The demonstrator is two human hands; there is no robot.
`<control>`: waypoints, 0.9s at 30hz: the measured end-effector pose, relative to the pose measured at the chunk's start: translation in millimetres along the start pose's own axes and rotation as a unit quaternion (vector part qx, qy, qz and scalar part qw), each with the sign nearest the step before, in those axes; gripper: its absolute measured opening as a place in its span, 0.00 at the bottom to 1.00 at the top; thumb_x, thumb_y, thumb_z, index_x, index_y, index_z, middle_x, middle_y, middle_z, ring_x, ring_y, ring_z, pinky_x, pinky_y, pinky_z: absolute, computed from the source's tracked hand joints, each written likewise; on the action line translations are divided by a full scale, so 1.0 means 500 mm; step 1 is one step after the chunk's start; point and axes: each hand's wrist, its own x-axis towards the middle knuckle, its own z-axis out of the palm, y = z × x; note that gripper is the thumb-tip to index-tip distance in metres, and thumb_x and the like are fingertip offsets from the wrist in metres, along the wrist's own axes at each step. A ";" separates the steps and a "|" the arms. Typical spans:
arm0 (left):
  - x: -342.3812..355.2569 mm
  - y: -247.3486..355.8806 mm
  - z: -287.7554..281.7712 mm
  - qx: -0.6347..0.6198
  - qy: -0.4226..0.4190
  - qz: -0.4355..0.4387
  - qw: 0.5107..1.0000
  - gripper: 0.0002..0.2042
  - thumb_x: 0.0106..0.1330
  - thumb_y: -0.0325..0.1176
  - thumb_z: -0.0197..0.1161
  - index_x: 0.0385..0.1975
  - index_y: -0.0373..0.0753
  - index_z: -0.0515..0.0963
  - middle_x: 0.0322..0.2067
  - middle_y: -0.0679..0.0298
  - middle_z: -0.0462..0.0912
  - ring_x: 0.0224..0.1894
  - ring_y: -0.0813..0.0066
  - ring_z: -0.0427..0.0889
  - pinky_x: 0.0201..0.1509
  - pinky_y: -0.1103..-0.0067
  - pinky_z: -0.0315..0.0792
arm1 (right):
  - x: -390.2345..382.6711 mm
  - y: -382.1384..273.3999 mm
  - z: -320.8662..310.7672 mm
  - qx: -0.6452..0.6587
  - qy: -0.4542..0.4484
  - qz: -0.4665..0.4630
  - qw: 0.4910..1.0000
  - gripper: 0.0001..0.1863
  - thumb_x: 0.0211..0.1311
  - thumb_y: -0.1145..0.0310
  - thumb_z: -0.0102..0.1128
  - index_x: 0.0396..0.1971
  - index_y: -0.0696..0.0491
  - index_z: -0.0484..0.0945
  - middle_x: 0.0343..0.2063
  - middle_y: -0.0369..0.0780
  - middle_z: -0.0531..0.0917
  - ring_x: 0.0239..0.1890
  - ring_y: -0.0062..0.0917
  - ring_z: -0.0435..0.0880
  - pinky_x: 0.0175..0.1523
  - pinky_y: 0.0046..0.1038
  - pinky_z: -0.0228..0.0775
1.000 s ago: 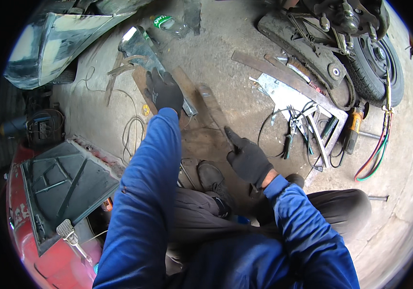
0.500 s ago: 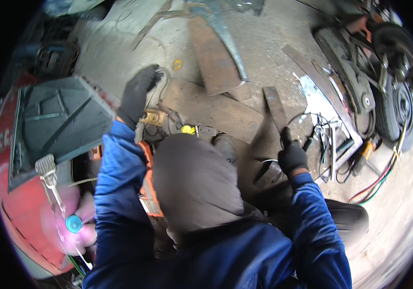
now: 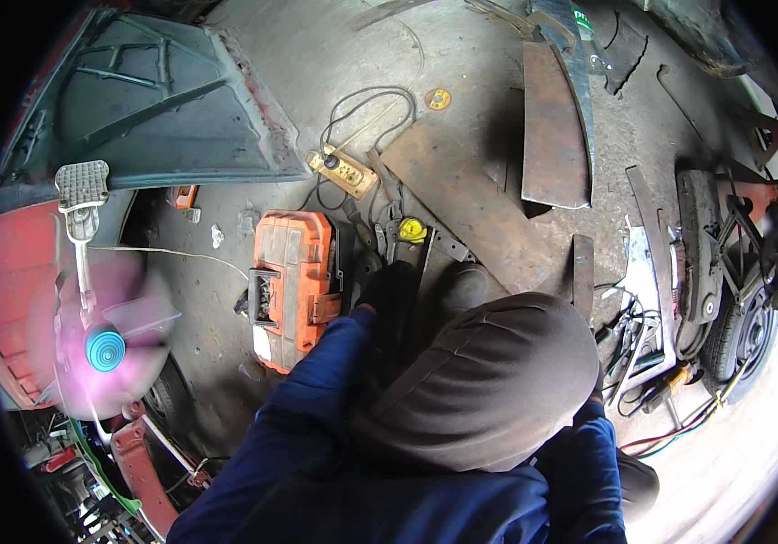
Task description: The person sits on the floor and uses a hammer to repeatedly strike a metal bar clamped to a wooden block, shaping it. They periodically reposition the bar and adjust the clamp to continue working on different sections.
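Note:
My left hand (image 3: 386,287), in a black glove, reaches down between the orange toolbox (image 3: 291,272) and my dark shoe (image 3: 463,288). Its fingers blend into the dark things there, so their grip cannot be made out. Just beyond it lie a yellow tape measure (image 3: 413,230), a metal bracket (image 3: 450,246) and a hammer-like tool with a wooden handle (image 3: 385,176). A dark hood blocks most of my right hand (image 3: 598,384); only a sliver of black glove shows above the blue cuff. Ahead of it, a narrow flat steel bar (image 3: 582,267) runs under the hood's edge.
A wooden power strip (image 3: 345,172) with a black cable lies beyond the toolbox. Rusty steel plates (image 3: 463,195) rest ahead. Hand tools and an angle grinder (image 3: 666,390) lie right, near a wheel (image 3: 744,340). A fan (image 3: 105,348) spins at left beside a vehicle panel (image 3: 153,91).
My left hand has drawn back from beyond the power strip to beside the toolbox. The view has shifted, and the hood now hides most of my right hand, which was at the flat bar.

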 end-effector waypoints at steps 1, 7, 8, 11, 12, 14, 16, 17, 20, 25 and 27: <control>0.007 0.013 0.010 0.045 -0.019 0.038 0.998 0.18 0.71 0.43 0.66 0.52 0.35 0.84 0.49 0.47 0.89 0.51 0.51 0.90 0.53 0.57 0.82 | 0.001 0.007 0.013 -0.007 0.019 -0.026 0.999 0.43 0.70 0.63 0.63 0.83 0.45 0.57 0.58 0.62 0.84 0.56 0.62 0.85 0.55 0.55 0.77; 0.076 0.023 0.042 -0.138 0.012 -0.451 0.882 0.23 0.73 0.50 0.63 0.53 0.33 0.79 0.54 0.36 0.85 0.61 0.39 0.85 0.66 0.54 0.78 | 0.032 0.027 0.061 0.215 -0.060 0.255 0.941 0.40 0.86 0.37 0.40 0.79 0.55 0.62 0.56 0.60 0.87 0.55 0.57 0.86 0.60 0.47 0.74; 0.084 0.023 0.051 -0.109 0.004 -0.450 0.886 0.26 0.73 0.52 0.64 0.57 0.33 0.78 0.54 0.35 0.85 0.61 0.38 0.85 0.67 0.54 0.78 | 0.032 0.032 0.065 0.177 -0.071 0.230 0.954 0.40 0.86 0.36 0.40 0.79 0.55 0.63 0.56 0.61 0.87 0.55 0.57 0.86 0.60 0.47 0.74; 0.109 0.014 0.080 -0.048 0.024 -0.428 0.902 0.35 0.70 0.56 0.65 0.66 0.33 0.72 0.56 0.32 0.84 0.60 0.37 0.86 0.67 0.54 0.78 | 0.032 0.047 0.073 0.010 -0.067 0.138 0.988 0.40 0.83 0.53 0.54 0.84 0.56 0.51 0.61 0.59 0.85 0.61 0.55 0.85 0.63 0.45 0.75; 0.117 0.006 0.087 -0.039 0.013 -0.425 0.904 0.37 0.70 0.57 0.66 0.69 0.33 0.70 0.56 0.33 0.84 0.59 0.37 0.86 0.66 0.54 0.79 | 0.030 0.050 0.076 0.010 -0.025 0.055 0.998 0.42 0.79 0.61 0.56 0.84 0.57 0.48 0.63 0.59 0.84 0.63 0.56 0.84 0.63 0.46 0.76; 0.121 -0.012 0.091 -0.016 0.001 -0.425 0.905 0.41 0.70 0.58 0.66 0.72 0.32 0.66 0.57 0.35 0.85 0.58 0.38 0.87 0.64 0.54 0.80 | 0.025 0.052 0.080 -0.051 -0.025 0.029 0.998 0.50 0.68 0.73 0.63 0.84 0.60 0.44 0.65 0.59 0.81 0.65 0.58 0.81 0.63 0.46 0.77; 0.116 -0.031 0.081 0.013 -0.003 -0.433 0.901 0.43 0.70 0.58 0.66 0.75 0.31 0.63 0.59 0.37 0.85 0.59 0.41 0.87 0.63 0.54 0.80 | 0.021 0.047 0.083 -0.053 -0.030 0.032 0.998 0.51 0.67 0.73 0.64 0.84 0.60 0.44 0.64 0.60 0.82 0.64 0.59 0.81 0.63 0.48 0.77; 0.112 -0.039 0.074 0.006 -0.006 -0.445 0.896 0.43 0.70 0.58 0.67 0.74 0.31 0.65 0.59 0.39 0.86 0.59 0.41 0.87 0.63 0.54 0.80 | 0.023 0.042 0.084 -0.053 -0.030 0.034 0.998 0.51 0.67 0.73 0.64 0.84 0.60 0.44 0.64 0.60 0.82 0.64 0.59 0.81 0.63 0.49 0.76; 0.125 -0.057 0.053 -0.007 0.006 -0.430 0.903 0.43 0.67 0.60 0.69 0.72 0.32 0.68 0.57 0.42 0.87 0.59 0.43 0.88 0.61 0.54 0.80 | 0.024 0.030 0.079 -0.006 -0.052 0.139 0.989 0.51 0.67 0.71 0.63 0.84 0.59 0.44 0.62 0.61 0.83 0.62 0.61 0.82 0.62 0.51 0.77; 0.133 -0.093 0.040 0.032 -0.025 -0.379 0.924 0.34 0.65 0.63 0.69 0.55 0.35 0.85 0.48 0.43 0.91 0.56 0.42 0.89 0.60 0.53 0.80 | 0.013 0.036 0.073 -0.008 -0.076 0.145 0.986 0.51 0.68 0.69 0.62 0.84 0.59 0.44 0.61 0.62 0.83 0.61 0.61 0.83 0.62 0.51 0.77; 0.117 -0.107 0.042 0.027 -0.025 -0.357 0.934 0.33 0.68 0.55 0.69 0.65 0.35 0.77 0.48 0.45 0.91 0.52 0.44 0.90 0.57 0.54 0.82 | 0.012 0.046 0.074 -0.008 -0.081 0.148 0.986 0.50 0.68 0.68 0.62 0.84 0.59 0.44 0.61 0.62 0.83 0.61 0.61 0.83 0.62 0.51 0.77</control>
